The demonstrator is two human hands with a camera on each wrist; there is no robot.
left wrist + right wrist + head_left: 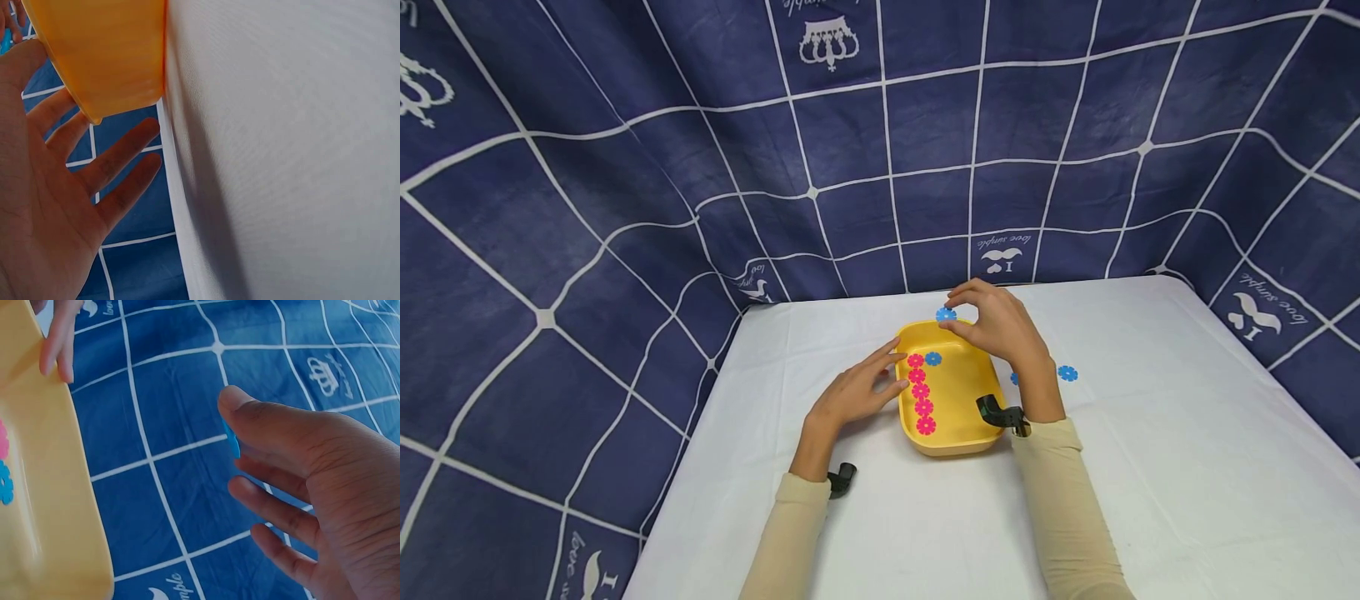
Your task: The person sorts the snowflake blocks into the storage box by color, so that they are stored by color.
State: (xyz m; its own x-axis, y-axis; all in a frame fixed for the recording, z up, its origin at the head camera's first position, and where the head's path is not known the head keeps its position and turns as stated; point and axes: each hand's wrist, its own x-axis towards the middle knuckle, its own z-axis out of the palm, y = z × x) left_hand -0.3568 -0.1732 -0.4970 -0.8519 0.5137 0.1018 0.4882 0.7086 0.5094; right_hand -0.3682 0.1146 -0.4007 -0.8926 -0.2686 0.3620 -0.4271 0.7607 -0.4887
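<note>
Dk blue cloth [932, 129] w/ white grid lines and "love simple" prints backs everything; R wrist view picks up a crown print. White worktop [917, 533] is below, and only L wrist view shows the long shadow by the tray. My beige sleeves [1071, 508] reach in from the near side, head view only.

Yellow tray [962, 375] sits on the worktop b/w my arms. Head view gives its inside; L wrist view just the outer wall.

My L hand [853, 392] is relaxed, grasping nothing, fingers spread at the tray's L rim; can't tell if they press. L wrist view shows the palm, hidden from the head cam. My R hand [996, 325] pinches the held blue piece [946, 314] b/w thumb & index, over the tray's far edge. It's a full flower from the head, edge-on in R wrist view.

Black wrist cams [842, 480] show in head view only.

Five pink pieces [921, 391] line the tray's L side; R wrist view gets approx. one. A blue piece in the tray [933, 358] is right beside the far pink. Loose blue piece [1067, 373] lies R of my R forearm; another [1014, 378] is part hidden behind it.
</note>
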